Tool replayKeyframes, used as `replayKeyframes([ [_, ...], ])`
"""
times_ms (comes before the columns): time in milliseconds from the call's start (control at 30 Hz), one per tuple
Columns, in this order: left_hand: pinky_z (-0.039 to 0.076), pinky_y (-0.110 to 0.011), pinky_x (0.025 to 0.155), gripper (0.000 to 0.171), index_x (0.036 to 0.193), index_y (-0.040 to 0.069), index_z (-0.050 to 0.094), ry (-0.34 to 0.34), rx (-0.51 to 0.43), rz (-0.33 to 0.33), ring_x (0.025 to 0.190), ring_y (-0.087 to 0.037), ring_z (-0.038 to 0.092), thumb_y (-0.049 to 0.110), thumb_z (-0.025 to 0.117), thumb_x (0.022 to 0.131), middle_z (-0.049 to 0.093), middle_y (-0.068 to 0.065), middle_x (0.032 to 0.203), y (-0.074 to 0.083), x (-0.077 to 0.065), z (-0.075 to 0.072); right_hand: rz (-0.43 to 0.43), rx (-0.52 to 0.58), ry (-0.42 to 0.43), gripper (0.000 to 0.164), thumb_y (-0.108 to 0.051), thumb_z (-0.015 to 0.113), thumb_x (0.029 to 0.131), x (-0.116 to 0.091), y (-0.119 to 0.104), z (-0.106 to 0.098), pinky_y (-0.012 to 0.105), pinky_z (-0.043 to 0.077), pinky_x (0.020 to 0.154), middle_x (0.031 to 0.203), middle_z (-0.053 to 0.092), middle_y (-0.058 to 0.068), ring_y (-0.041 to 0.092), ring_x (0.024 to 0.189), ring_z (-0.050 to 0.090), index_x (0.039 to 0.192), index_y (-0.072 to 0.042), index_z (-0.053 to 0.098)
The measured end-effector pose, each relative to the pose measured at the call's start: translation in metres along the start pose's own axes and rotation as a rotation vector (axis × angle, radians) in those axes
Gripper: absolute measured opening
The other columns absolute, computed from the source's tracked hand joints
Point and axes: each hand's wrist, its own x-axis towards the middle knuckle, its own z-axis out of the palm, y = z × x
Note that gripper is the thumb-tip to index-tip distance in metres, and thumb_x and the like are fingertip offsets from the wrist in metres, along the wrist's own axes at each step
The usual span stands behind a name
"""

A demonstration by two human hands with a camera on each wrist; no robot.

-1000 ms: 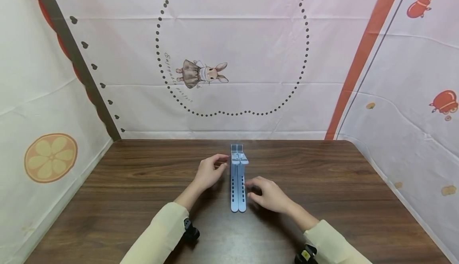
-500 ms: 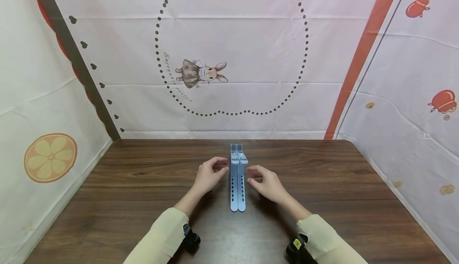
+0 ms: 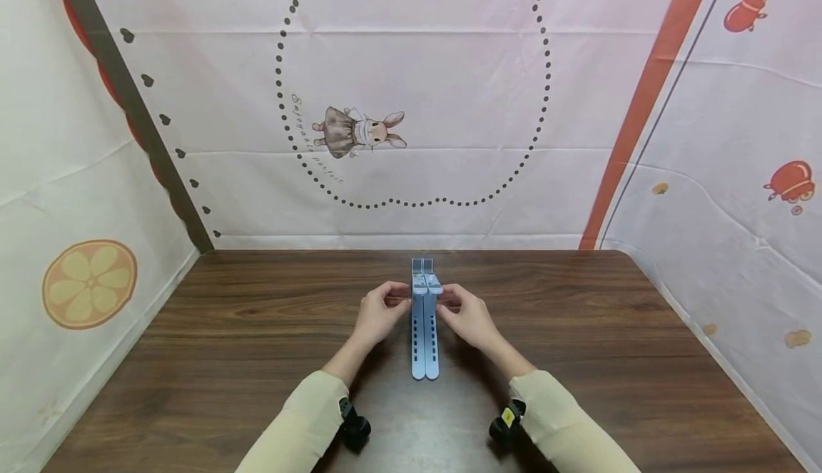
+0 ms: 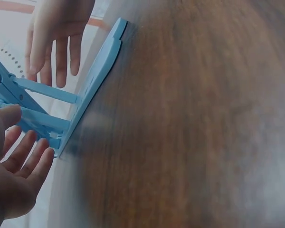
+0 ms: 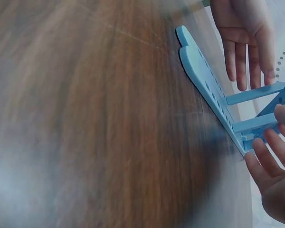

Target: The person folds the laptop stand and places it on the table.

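A light blue folding laptop stand (image 3: 425, 327) is on the table, its two slotted legs side by side and pointing toward me. My left hand (image 3: 377, 312) is at its left side, fingertips at the upper part. On the opposite side, my right hand (image 3: 467, 314) has its fingertips close against the stand. In the left wrist view, the thumb of my left hand (image 4: 19, 175) overlaps a blue strut while the other fingers spread loosely. The right wrist view has my right hand (image 5: 275, 175) in a similar pose; actual contact is hard to tell.
The brown wooden table (image 3: 270, 359) extends to both sides of the stand. A printed white cloth (image 3: 449, 88) hangs behind the table's back edge, with more cloth at the left and right. A black wrist camera (image 3: 354, 426) sits on each forearm.
My right hand has moved up and left, ending beside the stand's upper part. My left hand has shifted slightly right, closer to the stand. The stand stays in place.
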Motion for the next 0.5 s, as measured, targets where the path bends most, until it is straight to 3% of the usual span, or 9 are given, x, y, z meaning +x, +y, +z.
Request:
replayKeyframes([
  [167, 0.053, -0.028, 0.075, 0.019, 0.100, 0.014, 0.065, -0.010, 0.026, -0.043, 0.086, -0.015, 0.064, 0.014, 0.069, 0.081, 0.067, -0.002, 0.096, -0.001, 0.001, 0.005, 0.036, -0.003, 0.015, 0.022, -0.004, 0.063, 0.083, 0.003, -0.001, 0.006, 0.034, 0.053, 0.079, 0.096, 0.069, 0.011, 0.021, 0.089, 0.066, 0.105, -0.008, 0.060],
  [500, 0.051, -0.027, 0.071, 0.009, 0.091, 0.009, 0.066, 0.019, 0.063, 0.003, 0.079, -0.013, 0.060, 0.009, 0.066, 0.082, 0.068, -0.003, 0.088, 0.001, 0.003, 0.011, 0.025, -0.030, 0.044, 0.013, -0.002, 0.060, 0.084, 0.007, -0.003, 0.011, 0.036, 0.054, 0.078, 0.097, 0.069, 0.011, 0.023, 0.090, 0.066, 0.095, -0.009, 0.059],
])
